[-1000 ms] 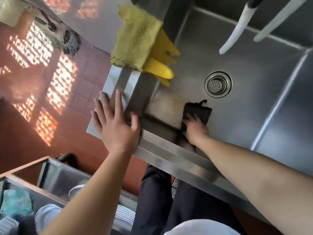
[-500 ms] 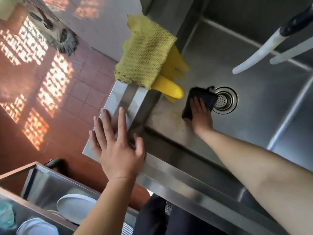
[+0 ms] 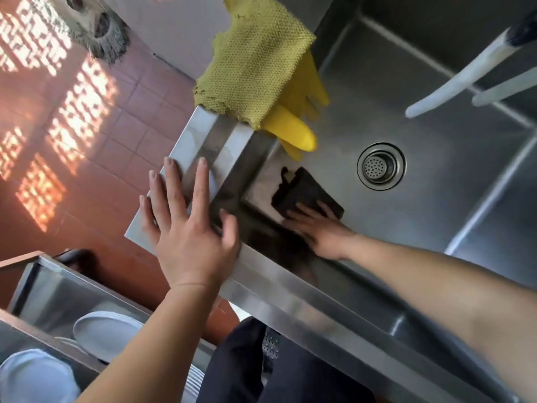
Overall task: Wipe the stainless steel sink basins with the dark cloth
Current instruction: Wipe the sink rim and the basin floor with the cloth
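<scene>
Sink basin [image 3: 436, 175] runs lengthwise away to the right; the dark cloth [image 3: 305, 193] lies in its near-left corner, apparently pointing toward the drain [image 3: 381, 166]. Right hand [image 3: 322, 228] presses it, fingers straight. Left hand [image 3: 189, 228] rests on the rim, fingers spread.

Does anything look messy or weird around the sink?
A little: the green cloth draped over the sink rim has torn, frayed edges, and a yellow glove pokes out beneath it, dangling into the basin.
</scene>
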### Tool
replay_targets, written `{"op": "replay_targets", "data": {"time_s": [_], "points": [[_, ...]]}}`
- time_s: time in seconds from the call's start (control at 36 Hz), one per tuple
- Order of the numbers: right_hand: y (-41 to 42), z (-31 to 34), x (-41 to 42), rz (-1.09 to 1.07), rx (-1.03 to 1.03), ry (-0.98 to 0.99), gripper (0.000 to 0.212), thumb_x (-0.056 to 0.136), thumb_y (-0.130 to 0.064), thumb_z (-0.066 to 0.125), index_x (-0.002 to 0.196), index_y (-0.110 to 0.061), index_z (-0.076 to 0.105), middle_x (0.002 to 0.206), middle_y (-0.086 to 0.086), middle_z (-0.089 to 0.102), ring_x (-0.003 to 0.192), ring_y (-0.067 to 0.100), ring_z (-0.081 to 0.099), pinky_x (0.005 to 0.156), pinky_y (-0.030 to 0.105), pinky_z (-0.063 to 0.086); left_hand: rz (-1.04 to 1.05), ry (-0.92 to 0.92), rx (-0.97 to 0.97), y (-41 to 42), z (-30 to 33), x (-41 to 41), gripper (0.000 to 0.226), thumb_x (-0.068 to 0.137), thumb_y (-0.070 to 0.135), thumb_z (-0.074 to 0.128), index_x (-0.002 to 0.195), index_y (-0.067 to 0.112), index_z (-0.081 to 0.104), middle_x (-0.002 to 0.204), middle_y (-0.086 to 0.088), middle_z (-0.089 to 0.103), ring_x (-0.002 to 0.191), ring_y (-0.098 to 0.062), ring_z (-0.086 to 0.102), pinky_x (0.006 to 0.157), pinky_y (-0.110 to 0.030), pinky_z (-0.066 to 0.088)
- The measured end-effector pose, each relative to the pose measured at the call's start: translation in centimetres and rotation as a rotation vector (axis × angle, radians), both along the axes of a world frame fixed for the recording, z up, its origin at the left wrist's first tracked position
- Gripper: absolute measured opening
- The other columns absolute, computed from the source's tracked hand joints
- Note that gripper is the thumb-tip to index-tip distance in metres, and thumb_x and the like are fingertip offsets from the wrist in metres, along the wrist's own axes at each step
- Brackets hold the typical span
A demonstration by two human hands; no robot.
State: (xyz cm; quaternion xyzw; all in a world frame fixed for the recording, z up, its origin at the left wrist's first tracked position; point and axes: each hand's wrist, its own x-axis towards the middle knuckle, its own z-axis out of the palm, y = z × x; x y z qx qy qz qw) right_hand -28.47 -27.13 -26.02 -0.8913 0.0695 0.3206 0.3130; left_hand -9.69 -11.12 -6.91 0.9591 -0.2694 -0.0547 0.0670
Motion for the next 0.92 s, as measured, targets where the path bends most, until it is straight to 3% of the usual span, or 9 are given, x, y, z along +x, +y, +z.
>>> {"op": "replay_targets", "data": {"time_s": [0.14, 0.25, 0.39, 0.5, 0.61, 0.83, 0.92], "points": [[0.0, 1.1, -5.4, 0.063, -0.022, -0.003, 0.071, 0.093, -0.02, 0.045, 0.156, -0.039, 0.019, 0.164, -0.015, 0.017, 0.154, 0.01, 0.006, 0.123, 0.046, 0.002, 0.001, -0.003, 0.002, 0.0, -0.1, 0.0, 0.076, 0.081, 0.033, 0.057, 0.154, 0.031, 0.034, 0.164, -0.01, 0.02, 0.152, -0.032, 0.013, 0.122, -0.052, 0.01], [-0.8, 0.7, -5.5, -0.01, -0.138, -0.014, 0.076, 0.095, -0.016, 0.048, 0.158, -0.033, 0.007, 0.167, -0.005, 0.007, 0.155, 0.02, 0.005, 0.124, 0.039, 0.013, 0.0, -0.022, -0.002, 0.0, -0.2, -0.1, 0.076, 0.08, 0.032, 0.057, 0.153, 0.031, 0.035, 0.163, -0.01, 0.022, 0.152, -0.032, 0.014, 0.122, -0.052, 0.011], [-0.9, -0.6, -1.3, 0.047, -0.182, -0.02, 0.077, 0.098, -0.013, 0.043, 0.158, -0.035, 0.0, 0.167, -0.008, -0.005, 0.154, 0.021, -0.007, 0.122, 0.037, 0.005, -0.015, -0.054, -0.005, 0.2, -0.4, 0.1, 0.076, 0.08, 0.031, 0.06, 0.152, 0.029, 0.037, 0.163, -0.011, 0.024, 0.151, -0.033, 0.017, 0.122, -0.052, 0.013], [0.1, -1.2, 4.2, -0.004, -0.156, -0.062, 0.07, 0.099, -0.017, 0.043, 0.158, -0.033, 0.008, 0.168, -0.004, 0.001, 0.155, 0.025, -0.003, 0.121, 0.041, 0.009, -0.012, -0.045, -0.009, 0.1, -0.4, 0.0, 0.076, 0.08, 0.03, 0.058, 0.152, 0.029, 0.038, 0.163, -0.011, 0.024, 0.151, -0.033, 0.017, 0.122, -0.052, 0.013], [2.3, -1.1, 9.1, -0.103, -0.124, -0.077, 0.077, 0.092, -0.022, 0.053, 0.157, -0.038, 0.014, 0.167, 0.001, 0.011, 0.154, 0.028, 0.001, 0.119, 0.047, 0.011, 0.0, -0.029, -0.002, 0.1, -0.3, 0.1, 0.076, 0.079, 0.03, 0.055, 0.153, 0.031, 0.036, 0.164, -0.009, 0.022, 0.152, -0.032, 0.015, 0.122, -0.053, 0.012], [2.4, -0.7, 7.4, -0.099, -0.059, -0.039, 0.067, 0.092, -0.019, 0.052, 0.152, -0.04, 0.031, 0.167, 0.0, 0.013, 0.154, 0.025, -0.001, 0.119, 0.044, 0.007, -0.01, -0.015, 0.02, 0.2, -0.2, 0.2, 0.077, 0.08, 0.031, 0.054, 0.154, 0.032, 0.032, 0.165, -0.008, 0.018, 0.153, -0.032, 0.012, 0.123, -0.051, 0.008], [2.4, 0.2, 3.8, -0.166, -0.032, -0.001, 0.057, 0.097, -0.026, 0.05, 0.151, -0.039, 0.036, 0.166, -0.002, 0.017, 0.154, 0.022, 0.002, 0.119, 0.042, 0.009, -0.003, -0.008, 0.016, 0.2, -0.1, 0.0, 0.077, 0.08, 0.031, 0.055, 0.154, 0.032, 0.032, 0.165, -0.008, 0.018, 0.153, -0.032, 0.012, 0.123, -0.051, 0.008]]}}
